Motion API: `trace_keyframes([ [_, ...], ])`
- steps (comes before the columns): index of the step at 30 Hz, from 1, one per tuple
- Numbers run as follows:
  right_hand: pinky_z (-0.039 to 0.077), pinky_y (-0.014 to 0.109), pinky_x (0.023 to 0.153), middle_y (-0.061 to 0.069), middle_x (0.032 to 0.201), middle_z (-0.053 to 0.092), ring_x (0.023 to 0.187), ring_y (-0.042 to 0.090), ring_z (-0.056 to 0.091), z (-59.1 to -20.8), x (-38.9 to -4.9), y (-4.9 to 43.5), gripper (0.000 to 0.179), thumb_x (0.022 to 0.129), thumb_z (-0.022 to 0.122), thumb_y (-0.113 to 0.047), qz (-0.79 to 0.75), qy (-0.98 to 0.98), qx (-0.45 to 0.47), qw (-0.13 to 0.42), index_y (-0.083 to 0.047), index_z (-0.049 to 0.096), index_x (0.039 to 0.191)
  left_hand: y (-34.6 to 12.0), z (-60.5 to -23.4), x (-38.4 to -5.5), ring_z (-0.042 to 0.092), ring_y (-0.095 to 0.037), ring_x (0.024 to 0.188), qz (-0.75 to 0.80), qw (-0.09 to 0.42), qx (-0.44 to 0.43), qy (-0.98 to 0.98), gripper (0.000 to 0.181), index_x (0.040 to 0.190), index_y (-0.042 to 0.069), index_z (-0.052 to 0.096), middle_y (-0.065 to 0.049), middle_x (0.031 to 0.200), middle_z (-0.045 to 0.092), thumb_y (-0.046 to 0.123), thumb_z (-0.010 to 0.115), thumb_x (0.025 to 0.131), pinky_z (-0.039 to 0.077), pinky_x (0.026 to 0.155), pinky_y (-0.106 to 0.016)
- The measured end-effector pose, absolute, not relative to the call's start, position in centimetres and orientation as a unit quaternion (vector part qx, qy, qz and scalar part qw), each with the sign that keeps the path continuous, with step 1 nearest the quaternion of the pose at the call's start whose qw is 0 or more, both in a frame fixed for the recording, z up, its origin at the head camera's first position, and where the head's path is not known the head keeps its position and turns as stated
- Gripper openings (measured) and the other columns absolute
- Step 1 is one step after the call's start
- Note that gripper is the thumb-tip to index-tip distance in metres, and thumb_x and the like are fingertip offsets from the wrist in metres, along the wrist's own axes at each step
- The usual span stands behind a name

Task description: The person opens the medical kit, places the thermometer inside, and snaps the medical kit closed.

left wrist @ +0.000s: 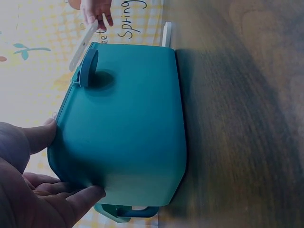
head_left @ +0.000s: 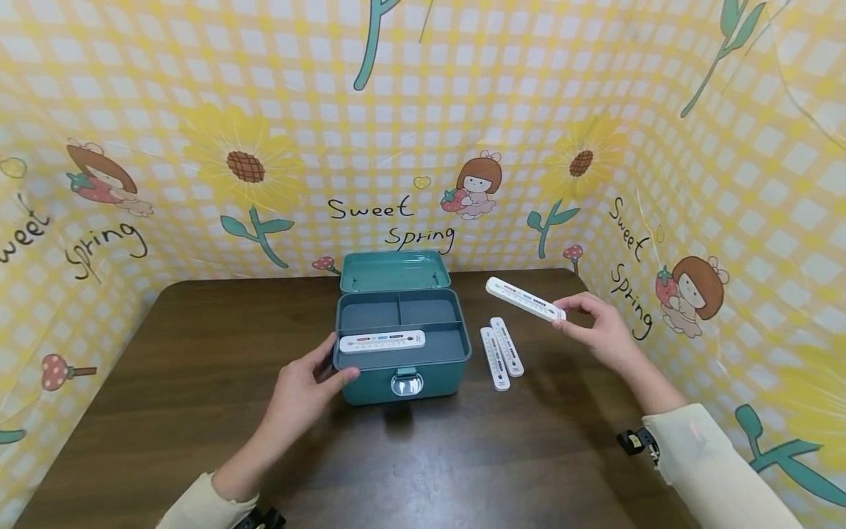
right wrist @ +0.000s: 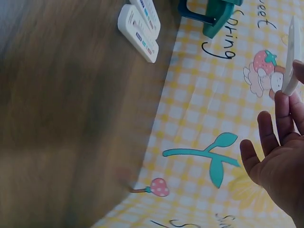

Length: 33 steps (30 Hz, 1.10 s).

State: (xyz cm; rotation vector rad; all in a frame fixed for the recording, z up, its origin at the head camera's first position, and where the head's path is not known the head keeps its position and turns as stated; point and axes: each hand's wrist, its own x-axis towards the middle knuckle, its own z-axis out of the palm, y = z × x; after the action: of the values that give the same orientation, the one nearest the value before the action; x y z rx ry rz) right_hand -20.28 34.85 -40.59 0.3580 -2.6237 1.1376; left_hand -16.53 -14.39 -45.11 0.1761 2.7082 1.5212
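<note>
A teal storage box (head_left: 405, 382) stands with its lid (head_left: 395, 272) tipped back, and a grey divided tray (head_left: 429, 311) shows inside. In the tray's front compartment lies a white strip thermometer (head_left: 382, 342). My left hand (head_left: 305, 388) grips the box's front left corner, thumb at the front rim and fingers along the side. Between thumb and fingertips, my right hand (head_left: 598, 330) pinches one end of another white thermometer (head_left: 525, 299), held above the table to the right of the box. Two more thermometers, a left one (head_left: 495, 358) and a right one (head_left: 507, 347), lie side by side below it.
The brown wooden table (head_left: 198, 382) carries everything. A yellow checked cloth (head_left: 423, 125) with flowers and lettering stands behind the table and at both sides. In the left wrist view, a handle (left wrist: 137, 212) juts from the box's lid.
</note>
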Motion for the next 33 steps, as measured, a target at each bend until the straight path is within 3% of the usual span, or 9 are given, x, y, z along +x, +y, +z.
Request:
trace_keyframes([
  [8, 0.045, 0.024, 0.087, -0.002, 0.108, 0.069, 0.101, 0.018, 0.059, -38.3, -21.1, 34.5, 0.022, 0.09, 0.081, -0.017, 0.35, -0.91, 0.189, 0.114, -0.015, 0.074, 0.111, -14.3, -45.2, -16.8, 0.057, -0.03, 0.133, 0.484, 0.01, 0.055, 0.873, 0.086, 0.159, 0.01, 0.037, -0.017, 0.158, 0.044, 0.045, 0.077, 0.091, 0.055, 0.096, -0.04],
  [21, 0.046, 0.026, 0.087, -0.006, 0.11, 0.069, 0.103, 0.017, 0.058, -35.4, -22.1, 32.8, 0.024, 0.088, 0.084, -0.02, 0.296, -0.92, 0.255, 0.037, -0.02, 0.074, 0.109, -14.1, -45.5, -16.4, 0.057, -0.03, 0.133, 0.497, 0.027, 0.051, 0.866, 0.089, 0.159, 0.011, 0.037, -0.017, 0.157, 0.044, 0.049, 0.077, 0.089, 0.055, 0.095, -0.038],
  [27, 0.049, 0.036, 0.092, -0.01, 0.108, 0.067, 0.103, 0.012, 0.058, -34.3, -23.1, 30.9, 0.023, 0.088, 0.084, -0.023, 0.266, -0.918, 0.292, 0.019, -0.023, 0.074, 0.109, -14.0, -45.2, -16.4, 0.058, -0.03, 0.132, 0.494, 0.014, 0.058, 0.867, 0.088, 0.158, 0.009, 0.038, -0.018, 0.157, 0.045, 0.045, 0.078, 0.089, 0.055, 0.095, -0.038],
  [33, 0.05, 0.045, 0.096, -0.009, 0.108, 0.067, 0.107, 0.017, 0.061, -33.3, -24.3, 28.4, 0.022, 0.087, 0.084, -0.02, 0.258, -0.91, 0.323, -0.002, -0.024, 0.074, 0.107, -14.3, -45.1, -16.5, 0.057, -0.031, 0.133, 0.488, 0.012, 0.053, 0.871, 0.087, 0.158, 0.009, 0.038, -0.018, 0.157, 0.044, 0.045, 0.078, 0.09, 0.054, 0.095, -0.039],
])
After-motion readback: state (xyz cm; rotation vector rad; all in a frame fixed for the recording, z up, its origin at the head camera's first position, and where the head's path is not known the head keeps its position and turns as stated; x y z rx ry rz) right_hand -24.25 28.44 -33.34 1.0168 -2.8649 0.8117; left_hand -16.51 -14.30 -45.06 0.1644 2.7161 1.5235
